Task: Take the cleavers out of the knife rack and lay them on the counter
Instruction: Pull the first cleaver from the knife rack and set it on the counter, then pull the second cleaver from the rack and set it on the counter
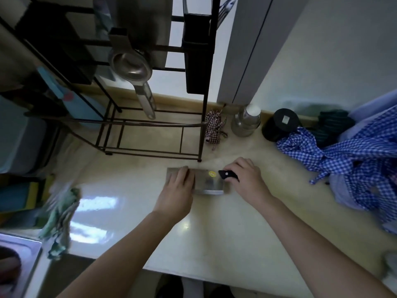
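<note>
A steel cleaver [209, 182] with a yellow sticker and a black handle lies flat on the pale counter [214, 233], just in front of the black wire rack [150, 125]. My left hand [178, 190] rests flat on the left part of the blade, covering it. My right hand [247, 179] is closed around the black handle at the blade's right end. A black knife holder [196, 57] hangs on the rack's right post; I cannot see a blade in it.
A metal ladle [131, 67] hangs on the rack. Behind the cleaver stand a checked pouch [213, 130], a steel jar [247, 122] and a black canister [279, 124]. Blue checked cloth [354, 160] lies right; a green rag [60, 216] and the sink [17, 261] are left.
</note>
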